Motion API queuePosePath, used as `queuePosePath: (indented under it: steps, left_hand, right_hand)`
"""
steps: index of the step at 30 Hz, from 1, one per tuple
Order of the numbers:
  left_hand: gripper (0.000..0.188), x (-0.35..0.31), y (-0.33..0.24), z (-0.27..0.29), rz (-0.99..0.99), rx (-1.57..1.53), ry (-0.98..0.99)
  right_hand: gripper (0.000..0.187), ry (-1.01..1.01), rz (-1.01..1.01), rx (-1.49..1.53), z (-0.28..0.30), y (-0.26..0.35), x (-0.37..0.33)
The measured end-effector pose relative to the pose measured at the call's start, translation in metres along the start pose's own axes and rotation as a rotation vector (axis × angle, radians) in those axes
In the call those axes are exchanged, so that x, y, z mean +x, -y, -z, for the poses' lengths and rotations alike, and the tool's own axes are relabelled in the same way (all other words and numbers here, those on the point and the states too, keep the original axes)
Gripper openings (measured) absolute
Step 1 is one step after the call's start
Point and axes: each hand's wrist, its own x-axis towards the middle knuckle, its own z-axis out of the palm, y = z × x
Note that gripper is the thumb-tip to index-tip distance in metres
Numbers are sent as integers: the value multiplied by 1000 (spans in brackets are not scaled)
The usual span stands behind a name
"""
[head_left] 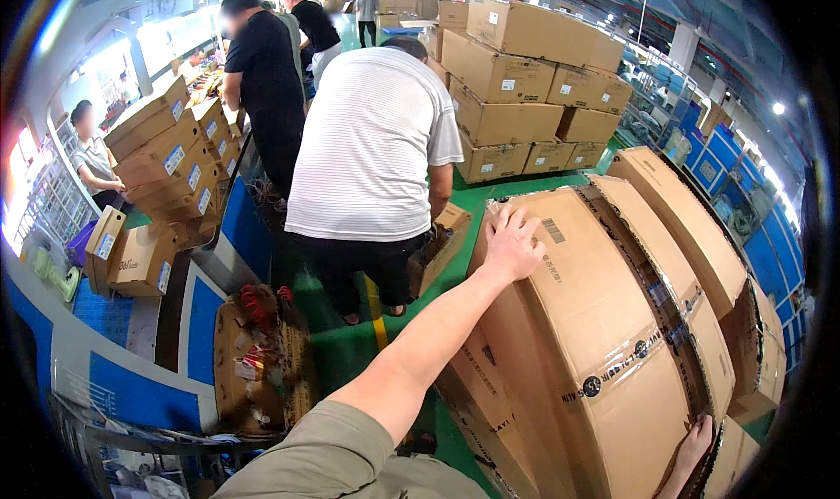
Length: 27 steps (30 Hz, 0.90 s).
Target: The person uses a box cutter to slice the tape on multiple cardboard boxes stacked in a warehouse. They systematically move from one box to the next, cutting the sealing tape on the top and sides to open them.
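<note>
A large cardboard box [604, 298] with printed tape along its top leans in front of me on the right. My left hand [512, 244] reaches across to its far upper corner, fingers bent over the edge and gripping it. Low on the right side, my right hand [695, 446] holds the same box by its near edge, fingers partly hidden in the gap beside the neighbouring carton. A second carton [503, 403] lies underneath, and another long carton [678, 228] stands close along the right side.
Stacked cartons [516, 79] rise beyond the box. A person in a striped shirt [372, 149] bends over a smaller carton [444, 245] ahead. Shoe boxes [162, 162] are piled at the left workbench. An open carton of scraps [254, 368] stands beside a metal rail [166, 445].
</note>
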Motion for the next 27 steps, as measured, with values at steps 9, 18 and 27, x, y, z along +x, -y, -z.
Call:
queuePosePath:
  steps: [9, 18, 27]
  left_hand:
    - [51, 0, 1, 1, 22, 1, 15]
    - [52, 0, -3, -2, -7, -25, 57]
    - [45, 10, 26, -8, -243, 54, -211]
  right_hand:
    - [31, 182, -129, -110, 4, -6, 2]
    - [24, 135, -49, 8, 8, -1, -5]
    - [17, 81, -20, 10, 7, 59, -3]
